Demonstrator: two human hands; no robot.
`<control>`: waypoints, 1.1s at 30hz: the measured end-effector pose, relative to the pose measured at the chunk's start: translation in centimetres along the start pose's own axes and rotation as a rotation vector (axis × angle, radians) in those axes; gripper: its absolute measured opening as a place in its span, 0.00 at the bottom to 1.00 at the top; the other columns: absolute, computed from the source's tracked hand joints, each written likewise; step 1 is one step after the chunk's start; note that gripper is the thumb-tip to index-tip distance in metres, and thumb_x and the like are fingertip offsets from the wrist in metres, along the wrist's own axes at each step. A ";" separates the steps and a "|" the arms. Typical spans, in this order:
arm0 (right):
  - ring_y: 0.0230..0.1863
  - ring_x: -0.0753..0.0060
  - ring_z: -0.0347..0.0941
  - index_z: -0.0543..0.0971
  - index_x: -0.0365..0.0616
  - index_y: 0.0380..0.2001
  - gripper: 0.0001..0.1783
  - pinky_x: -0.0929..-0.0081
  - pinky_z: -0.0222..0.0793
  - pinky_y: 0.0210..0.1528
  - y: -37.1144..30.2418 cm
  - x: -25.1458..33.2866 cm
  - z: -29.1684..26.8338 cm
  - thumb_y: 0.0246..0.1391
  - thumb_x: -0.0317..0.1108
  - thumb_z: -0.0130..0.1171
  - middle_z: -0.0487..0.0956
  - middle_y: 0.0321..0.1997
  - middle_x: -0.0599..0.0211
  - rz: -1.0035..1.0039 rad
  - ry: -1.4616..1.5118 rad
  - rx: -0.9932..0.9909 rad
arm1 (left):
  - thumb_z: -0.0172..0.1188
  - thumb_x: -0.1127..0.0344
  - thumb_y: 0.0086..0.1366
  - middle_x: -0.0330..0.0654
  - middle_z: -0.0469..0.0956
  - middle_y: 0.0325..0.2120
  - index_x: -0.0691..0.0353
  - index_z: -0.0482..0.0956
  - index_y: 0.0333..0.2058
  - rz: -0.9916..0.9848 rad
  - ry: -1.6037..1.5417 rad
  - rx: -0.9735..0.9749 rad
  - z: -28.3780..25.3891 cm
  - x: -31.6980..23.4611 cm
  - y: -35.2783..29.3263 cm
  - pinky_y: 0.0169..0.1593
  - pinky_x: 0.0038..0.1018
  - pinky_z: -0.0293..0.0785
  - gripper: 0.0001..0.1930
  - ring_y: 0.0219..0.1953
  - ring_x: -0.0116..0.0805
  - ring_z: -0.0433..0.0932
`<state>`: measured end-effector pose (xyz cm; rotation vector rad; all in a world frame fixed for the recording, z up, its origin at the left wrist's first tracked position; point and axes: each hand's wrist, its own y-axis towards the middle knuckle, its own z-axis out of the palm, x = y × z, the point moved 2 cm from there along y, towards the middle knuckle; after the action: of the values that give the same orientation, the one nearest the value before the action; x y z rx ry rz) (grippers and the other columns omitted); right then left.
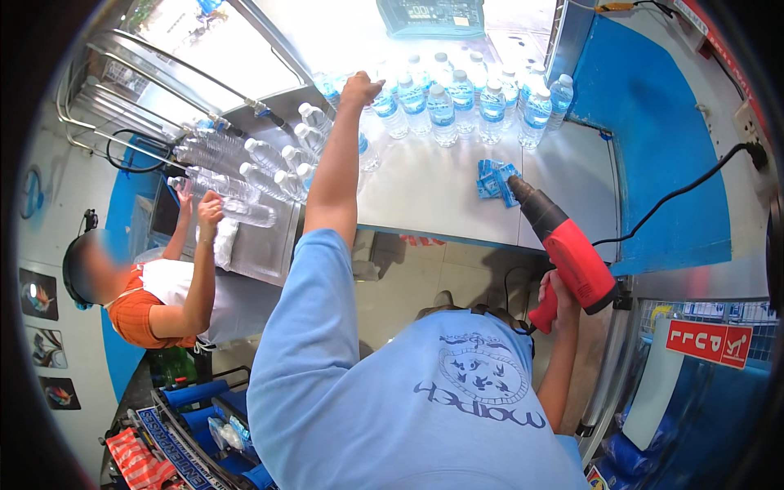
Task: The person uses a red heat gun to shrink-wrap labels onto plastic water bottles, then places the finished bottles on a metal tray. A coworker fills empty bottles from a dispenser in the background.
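Note:
My right hand (560, 299) grips the handle of a red and black heat gun (572, 253), whose nozzle points up and left over the table. Just under the nozzle lies a small pile of blue and white plastic label sleeves (492, 179). My left arm stretches far forward, and my left hand (362, 88) is closed at the left end of a group of labelled water bottles (442, 117). Its fingers curl beside the top of one bottle (390, 114); what they hold, if anything, is hidden by the hand and glare.
At left, a person in an orange shirt and white apron handles a clear bottle (248, 212). Several unlabelled bottles (265, 155) fill the metal counter beside metal pipes. A black cord (686, 192) runs to the wall outlet. A digital scale (430, 16) stands at the back.

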<state>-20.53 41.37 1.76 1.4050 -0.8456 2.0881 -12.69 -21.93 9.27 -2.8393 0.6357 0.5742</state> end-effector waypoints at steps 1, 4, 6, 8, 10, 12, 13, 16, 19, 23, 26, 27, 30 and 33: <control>0.25 0.79 0.73 0.76 0.41 0.32 0.15 0.79 0.67 0.30 0.0 0.1 0.1 0.66 0.43 0.61 0.75 0.28 0.68 0.003 0.013 0.002 | 0.66 0.40 0.64 0.49 0.87 0.28 0.69 0.83 0.40 0.021 0.009 0.001 -0.1 0.0 1.0 0.43 0.36 0.83 0.30 0.33 0.40 0.88; 0.25 0.79 0.72 0.76 0.41 0.33 0.14 0.79 0.67 0.30 -0.1 0.1 0.3 0.66 0.40 0.60 0.75 0.28 0.69 0.007 0.025 -0.021 | 0.68 0.37 0.62 0.58 0.86 0.38 0.72 0.79 0.47 0.029 0.009 0.066 -0.7 0.3 1.5 0.47 0.36 0.83 0.36 0.41 0.42 0.88; 0.25 0.79 0.72 0.76 0.41 0.33 0.13 0.79 0.68 0.30 -0.1 -0.2 0.2 0.67 0.39 0.60 0.75 0.29 0.69 0.001 0.023 -0.029 | 0.69 0.37 0.61 0.61 0.84 0.45 0.70 0.76 0.54 0.145 0.012 -0.061 -1.2 0.8 -0.7 0.54 0.38 0.80 0.39 0.49 0.45 0.85; 0.24 0.76 0.72 0.72 0.39 0.50 0.17 0.77 0.70 0.29 0.0 -0.4 0.2 0.67 0.38 0.60 0.75 0.31 0.66 0.005 0.026 -0.018 | 0.71 0.38 0.58 0.60 0.70 0.65 0.66 0.70 0.64 0.201 -0.036 -0.161 -1.9 2.4 -4.2 0.65 0.42 0.71 0.44 0.66 0.53 0.72; 0.24 0.75 0.72 0.70 0.37 0.59 0.23 0.75 0.71 0.28 0.2 -0.6 0.2 0.67 0.37 0.60 0.75 0.33 0.64 -0.008 0.035 -0.020 | 0.72 0.44 0.59 0.61 0.75 0.60 0.65 0.73 0.61 0.158 0.046 -0.375 -1.3 4.2 -8.4 0.62 0.42 0.74 0.39 0.61 0.54 0.76; 0.24 0.74 0.72 0.70 0.37 0.59 0.23 0.75 0.71 0.28 0.3 -0.6 0.4 0.67 0.37 0.60 0.75 0.33 0.64 -0.015 0.030 -0.024 | 0.73 0.50 0.59 0.61 0.80 0.54 0.65 0.77 0.57 0.103 0.060 -0.445 -0.9 5.3 -10.7 0.58 0.42 0.76 0.33 0.56 0.54 0.80; 0.24 0.75 0.72 0.71 0.37 0.56 0.21 0.76 0.71 0.28 0.4 -0.5 0.6 0.67 0.38 0.60 0.75 0.32 0.65 -0.018 0.042 -0.016 | 0.73 0.53 0.59 0.60 0.82 0.50 0.64 0.80 0.54 0.075 0.030 -0.414 -0.6 5.7 -11.4 0.56 0.42 0.77 0.28 0.52 0.55 0.82; 0.26 0.77 0.73 0.72 0.38 0.52 0.18 0.77 0.70 0.30 0.9 -0.2 1.1 0.67 0.38 0.60 0.75 0.32 0.67 -0.033 0.051 0.000 | 0.72 0.59 0.59 0.57 0.85 0.40 0.64 0.86 0.44 0.135 -0.099 -0.442 -0.5 5.9 -12.7 0.50 0.41 0.79 0.18 0.44 0.54 0.85; 0.26 0.77 0.73 0.71 0.38 0.54 0.19 0.78 0.70 0.30 0.9 -0.1 1.5 0.67 0.38 0.60 0.75 0.33 0.67 -0.021 0.041 0.036 | 0.70 0.65 0.61 0.54 0.87 0.38 0.61 0.89 0.41 0.300 -0.180 -0.435 -0.7 5.4 -14.2 0.47 0.39 0.80 0.11 0.41 0.52 0.86; 0.27 0.79 0.73 0.75 0.41 0.43 0.13 0.79 0.69 0.30 0.2 -0.3 1.5 0.67 0.40 0.59 0.75 0.32 0.68 0.015 0.025 0.064 | 0.66 0.69 0.64 0.50 0.87 0.41 0.60 0.87 0.46 0.524 -0.214 -0.244 -0.7 3.6 -17.5 0.47 0.36 0.80 0.12 0.42 0.48 0.86; 0.27 0.80 0.73 0.76 0.43 0.36 0.14 0.79 0.68 0.31 -0.4 -0.5 1.4 0.67 0.42 0.60 0.75 0.31 0.69 0.032 0.000 0.071 | 0.66 0.69 0.65 0.46 0.87 0.40 0.60 0.86 0.48 0.563 -0.327 -0.069 0.1 1.1 -19.5 0.46 0.35 0.80 0.13 0.41 0.47 0.86; 0.27 0.80 0.73 0.76 0.43 0.33 0.14 0.79 0.68 0.32 -0.6 -0.5 1.4 0.67 0.43 0.60 0.75 0.31 0.69 0.030 -0.013 0.058 | 0.66 0.70 0.66 0.45 0.87 0.41 0.59 0.86 0.48 0.617 -0.348 -0.032 0.7 0.0 -20.3 0.47 0.35 0.80 0.12 0.42 0.44 0.86; 0.27 0.79 0.73 0.76 0.42 0.35 0.14 0.78 0.69 0.33 -0.8 -0.7 1.7 0.65 0.43 0.61 0.76 0.31 0.69 0.033 0.027 0.058 | 0.65 0.74 0.67 0.43 0.86 0.47 0.59 0.85 0.49 0.767 -0.336 0.014 3.0 -2.3 -23.2 0.54 0.32 0.78 0.12 0.48 0.38 0.85; 0.27 0.79 0.73 0.77 0.41 0.39 0.13 0.78 0.70 0.32 -0.7 -0.8 1.7 0.64 0.40 0.63 0.76 0.31 0.68 0.056 0.034 0.065 | 0.66 0.75 0.66 0.43 0.86 0.47 0.61 0.86 0.47 0.796 -0.438 -0.043 4.8 -2.5 -24.9 0.58 0.33 0.76 0.12 0.52 0.40 0.84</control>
<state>-18.66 40.57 1.64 1.3899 -0.8189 2.1937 -5.36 2.40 8.00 -2.2681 1.6522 1.2738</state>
